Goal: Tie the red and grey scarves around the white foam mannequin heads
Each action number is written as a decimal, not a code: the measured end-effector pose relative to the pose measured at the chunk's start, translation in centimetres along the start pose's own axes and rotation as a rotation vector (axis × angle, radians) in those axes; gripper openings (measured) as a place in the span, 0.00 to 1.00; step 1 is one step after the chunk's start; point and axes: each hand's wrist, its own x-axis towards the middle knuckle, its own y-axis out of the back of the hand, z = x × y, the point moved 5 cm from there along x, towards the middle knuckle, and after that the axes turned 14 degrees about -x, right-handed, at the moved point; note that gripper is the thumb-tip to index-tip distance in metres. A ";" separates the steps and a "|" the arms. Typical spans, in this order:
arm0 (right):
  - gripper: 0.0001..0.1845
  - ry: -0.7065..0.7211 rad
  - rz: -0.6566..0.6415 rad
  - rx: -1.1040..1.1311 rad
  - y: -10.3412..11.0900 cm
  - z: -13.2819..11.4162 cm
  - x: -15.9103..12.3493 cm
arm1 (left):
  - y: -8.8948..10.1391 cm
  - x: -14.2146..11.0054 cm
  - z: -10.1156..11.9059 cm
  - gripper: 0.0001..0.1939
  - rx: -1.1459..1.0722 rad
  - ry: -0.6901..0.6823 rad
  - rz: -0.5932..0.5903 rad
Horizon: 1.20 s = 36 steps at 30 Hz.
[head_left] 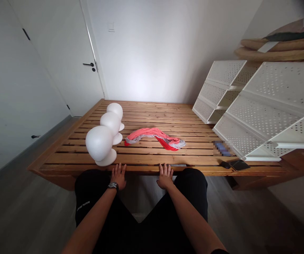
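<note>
My left hand (119,175) rests flat on the near edge of a slatted wooden bed frame (152,155), fingers stretched out, a watch on its wrist. My right hand (165,175) lies flat on the same edge a little to the right, fingers spread. Neither hand holds anything. A red and grey scarf (155,137) lies crumpled on the slats beyond my hands. Three white mannequin heads (100,145) stand in a row on the left side; the nearest one is just beyond my left hand.
White perforated shelving (260,109) lies tilted on the right side of the frame. A dark phone (238,164) and a small black object (224,164) sit near the front right edge. A white door (69,63) stands at the back left.
</note>
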 end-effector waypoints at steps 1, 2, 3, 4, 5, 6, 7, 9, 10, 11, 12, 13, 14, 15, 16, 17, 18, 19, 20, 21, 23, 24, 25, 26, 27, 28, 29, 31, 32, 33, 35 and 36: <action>0.64 0.000 0.006 -0.003 0.0 0.0 0.0 | 0.0 0.0 0.0 0.54 -0.001 -0.001 0.004; 0.64 -0.001 0.012 -0.005 0.0 0.0 0.0 | 0.0 0.0 0.0 0.54 -0.001 -0.001 0.006; 0.64 -0.004 0.018 -0.008 0.0 0.0 0.0 | 0.0 0.0 0.0 0.54 -0.001 -0.001 0.007; 0.64 -0.006 0.021 -0.008 0.0 0.0 -0.1 | 0.0 0.0 0.0 0.54 0.000 0.000 0.006; 0.64 -0.007 0.022 -0.006 0.0 -0.1 0.0 | -0.1 0.0 0.0 0.54 0.000 0.000 0.004; 0.64 -0.008 0.023 -0.006 -0.1 -0.1 0.0 | -0.1 0.0 0.0 0.54 0.000 0.002 0.001; 0.64 -0.009 0.023 -0.007 -0.1 -0.1 0.0 | -0.1 0.0 -0.1 0.54 -0.001 0.005 -0.002; 0.64 -0.008 0.022 -0.012 -0.1 -0.1 0.0 | -0.1 0.0 -0.1 0.54 -0.003 0.008 -0.006; 0.64 -0.007 0.019 -0.014 -0.1 -0.1 0.0 | -0.1 0.0 -0.1 0.54 -0.003 0.008 -0.006; 0.64 -0.007 0.016 -0.015 -0.1 -0.1 0.0 | -0.1 0.0 -0.1 0.54 -0.001 0.007 -0.005; 0.64 -0.005 0.015 -0.015 -0.1 -0.1 0.0 | -0.1 0.0 -0.1 0.54 0.001 0.006 -0.002; 0.64 -0.005 0.016 -0.015 -0.1 -0.1 0.0 | -0.1 0.0 -0.1 0.55 0.003 0.005 -0.001; 0.64 -0.004 0.022 -0.014 -0.1 -0.1 0.0 | -0.2 0.0 -0.1 0.55 0.005 0.007 -0.001; 0.64 -0.002 0.028 -0.014 -0.1 -0.1 0.0 | -0.2 0.0 -0.1 0.55 0.007 0.009 0.000; 0.64 -0.001 0.032 -0.013 -0.1 -0.1 0.0 | -0.2 0.0 -0.1 0.55 0.009 0.009 0.000; 0.64 -0.002 0.036 -0.011 -0.1 -0.1 0.0 | -0.1 0.0 -0.1 0.55 0.010 0.006 0.000; 0.64 -0.002 0.038 -0.008 -0.1 -0.1 0.0 | 0.0 0.0 -0.1 0.54 0.010 0.003 0.001; 0.64 -0.003 0.040 -0.006 -0.1 -0.1 0.0 | 0.0 0.0 0.0 0.54 0.010 -0.001 0.001; 0.65 -0.003 0.041 -0.003 -0.1 -0.1 0.0 | 0.1 0.0 0.0 0.54 0.008 -0.003 0.000; 0.64 -0.003 0.041 -0.001 -0.1 -0.1 0.0 | 0.1 -0.1 0.1 0.54 0.006 -0.003 -0.004; 0.64 -0.002 0.034 -0.001 -0.1 -0.1 -0.1 | 0.2 -0.1 0.1 0.54 0.002 0.003 -0.009; 0.64 -0.002 0.031 -0.003 -0.1 -0.1 -0.1 | 0.1 -0.1 0.1 0.54 0.000 0.007 -0.012; 0.64 -0.002 0.029 -0.006 -0.1 -0.1 -0.1 | 0.1 -0.1 0.1 0.54 -0.001 0.009 -0.013; 0.64 0.000 0.030 -0.007 -0.1 -0.1 -0.1 | 0.1 0.0 0.0 0.53 -0.001 0.010 -0.012; 0.64 0.002 0.032 -0.006 -0.1 -0.1 -0.1 | 0.0 0.0 0.0 0.53 -0.001 0.011 -0.010; 0.64 0.004 0.033 -0.005 -0.1 -0.1 -0.1 | 0.0 0.0 0.0 0.53 0.000 0.009 -0.007; 0.64 0.005 0.035 -0.003 -0.1 -0.1 -0.1 | 0.0 0.0 0.0 0.53 0.002 0.008 -0.005; 0.64 0.000 0.035 -0.005 0.0 0.0 -0.1 | 0.1 0.0 0.0 0.53 0.003 0.005 0.000; 0.64 -0.002 0.031 -0.007 0.0 0.0 -0.1 | 0.1 -0.1 0.1 0.53 0.003 0.003 0.000; 0.64 -0.003 0.026 -0.008 0.0 0.0 -0.1 | 0.1 -0.1 0.1 0.54 0.004 0.004 -0.002; 0.64 -0.002 0.008 -0.008 0.1 0.0 -0.1 | 0.1 -0.1 0.1 0.54 0.004 0.009 -0.009; 0.64 -0.001 -0.002 -0.006 0.1 0.0 -0.1 | 0.2 -0.1 0.1 0.54 0.006 0.011 -0.011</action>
